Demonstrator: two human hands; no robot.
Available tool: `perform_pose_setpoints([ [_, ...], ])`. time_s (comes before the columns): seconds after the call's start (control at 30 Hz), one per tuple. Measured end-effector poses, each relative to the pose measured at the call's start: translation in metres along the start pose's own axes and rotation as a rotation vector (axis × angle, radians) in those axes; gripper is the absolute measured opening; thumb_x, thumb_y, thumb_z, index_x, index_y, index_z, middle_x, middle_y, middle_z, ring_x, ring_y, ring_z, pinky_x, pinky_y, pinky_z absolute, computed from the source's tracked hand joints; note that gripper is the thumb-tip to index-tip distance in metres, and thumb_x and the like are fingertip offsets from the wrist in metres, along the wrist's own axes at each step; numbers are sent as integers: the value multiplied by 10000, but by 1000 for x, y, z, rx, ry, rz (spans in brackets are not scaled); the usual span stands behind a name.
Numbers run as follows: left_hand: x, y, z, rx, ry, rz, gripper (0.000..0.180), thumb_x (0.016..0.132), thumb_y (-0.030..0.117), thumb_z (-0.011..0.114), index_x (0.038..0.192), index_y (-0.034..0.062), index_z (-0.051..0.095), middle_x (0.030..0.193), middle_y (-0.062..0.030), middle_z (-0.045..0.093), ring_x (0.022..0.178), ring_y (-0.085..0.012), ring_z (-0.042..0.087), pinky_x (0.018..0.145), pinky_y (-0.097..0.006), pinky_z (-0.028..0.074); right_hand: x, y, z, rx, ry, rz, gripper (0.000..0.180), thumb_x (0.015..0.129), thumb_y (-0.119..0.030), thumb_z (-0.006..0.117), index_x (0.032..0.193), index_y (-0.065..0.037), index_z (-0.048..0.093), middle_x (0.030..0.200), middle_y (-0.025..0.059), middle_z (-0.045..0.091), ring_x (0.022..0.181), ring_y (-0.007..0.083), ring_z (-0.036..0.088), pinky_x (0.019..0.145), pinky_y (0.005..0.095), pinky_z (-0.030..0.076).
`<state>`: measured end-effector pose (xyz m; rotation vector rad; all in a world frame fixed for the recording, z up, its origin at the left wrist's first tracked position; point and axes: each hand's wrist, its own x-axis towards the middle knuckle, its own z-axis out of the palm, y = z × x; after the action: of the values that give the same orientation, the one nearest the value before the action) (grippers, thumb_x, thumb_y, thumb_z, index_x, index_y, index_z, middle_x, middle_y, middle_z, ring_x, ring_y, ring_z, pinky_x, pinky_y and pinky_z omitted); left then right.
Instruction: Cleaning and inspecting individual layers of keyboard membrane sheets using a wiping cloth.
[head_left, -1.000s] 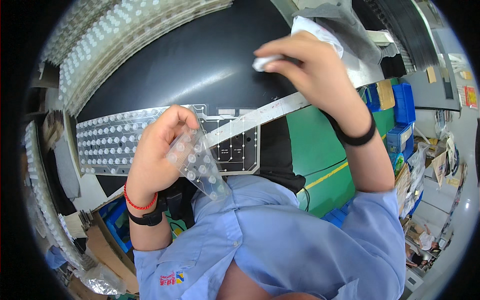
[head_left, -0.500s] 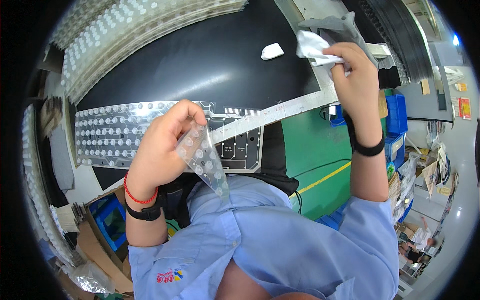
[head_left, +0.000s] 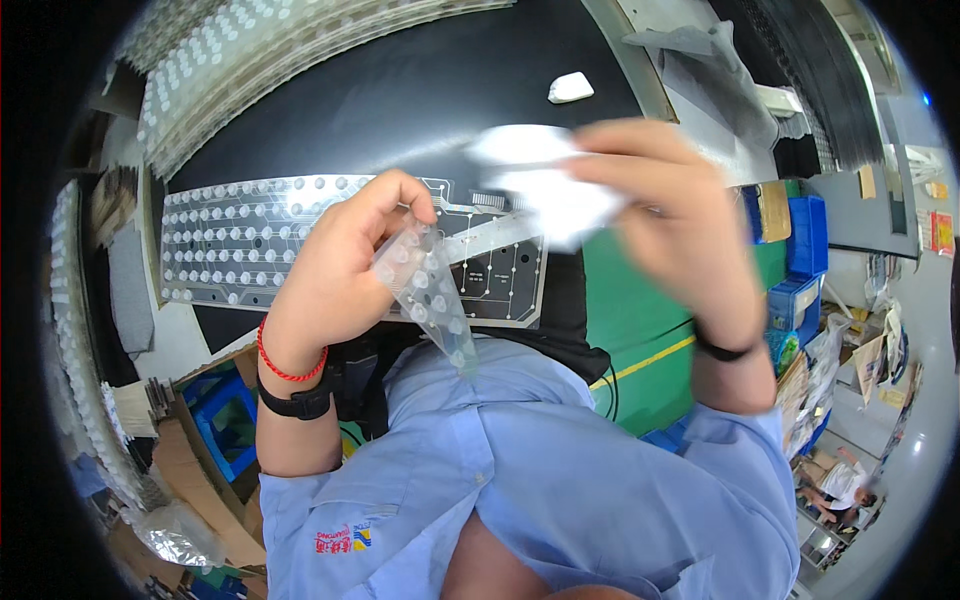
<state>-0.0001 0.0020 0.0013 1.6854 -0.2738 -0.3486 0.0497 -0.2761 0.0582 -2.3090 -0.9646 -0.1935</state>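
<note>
My left hand (head_left: 345,265) pinches a small clear sheet of rubber domes (head_left: 430,295), which hangs down toward my chest. My right hand (head_left: 665,215) holds a crumpled white cloth (head_left: 545,190) just right of that sheet, blurred by motion. Under both hands lies a flat keyboard membrane sheet (head_left: 250,235) with rows of clear domes and printed circuit traces, resting on a black work surface (head_left: 400,90).
A small white block (head_left: 571,87) lies on the black surface at the back. Stacks of dome sheets (head_left: 260,50) line the far and left edges. A grey cloth (head_left: 700,60) sits at the right; blue bins (head_left: 800,260) and a green floor lie beyond. Cardboard boxes (head_left: 190,470) stand lower left.
My right hand has come back from the far right with the white cloth and now sits beside the dome sheet. My left hand has kept its hold, barely moving.
</note>
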Motion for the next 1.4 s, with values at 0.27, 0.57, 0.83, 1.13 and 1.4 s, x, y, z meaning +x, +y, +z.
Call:
perform_pose_setpoints([
  [0.27, -2, 10, 1, -203, -17, -130, 154, 932, -34, 568, 1057, 37, 513, 889, 23, 538, 812, -41, 508, 716, -206, 431, -66, 57, -66, -359, -565, 368, 45, 684, -29, 661, 706, -21, 698, 736, 156, 667, 746, 339, 658, 704, 425, 524],
  [0.57, -2, 10, 5, -108, 27, -181, 127, 964, -6, 528, 1077, 51, 517, 884, 25, 553, 772, -31, 500, 676, -192, 406, -30, 61, -15, -560, 385, -26, 148, 833, -148, 742, 871, -8, 717, 1038, 149, 700, 980, 341, 630, 873, 407, 503],
  [0.83, -2, 13, 7, -32, 6, -136, 168, 958, 39, 554, 1126, 41, 552, 944, 13, 565, 730, -27, 511, 615, -161, 382, -96, 8, 60, 143, 276, 222, 282, 820, -43, 695, 1100, -71, 672, 942, 96, 652, 851, 293, 618, 770, 386, 522],
  [1.13, -33, 9, 1, -16, 180, 312, 513, 947, 22, 513, 1445, 27, 390, 871, -83, 610, 716, -94, 520, 621, -209, 409, -66, 8, 78, -172, 339, -292, 374, 796, -116, 635, 1141, -249, 700, 1317, 18, 594, 1189, 236, 535, 973, 378, 463],
  [1.4, -117, 6, -103, 588, 598, 238, 472, 894, 54, 571, 1354, -34, 508, 1247, -156, 601, 1213, -259, 532, 1080, -379, 360, -20, 18, 40, 286, 244, -44, 215, 787, 59, 681, 991, -7, 693, 999, 134, 731, 880, 297, 713, 738, 338, 564],
])
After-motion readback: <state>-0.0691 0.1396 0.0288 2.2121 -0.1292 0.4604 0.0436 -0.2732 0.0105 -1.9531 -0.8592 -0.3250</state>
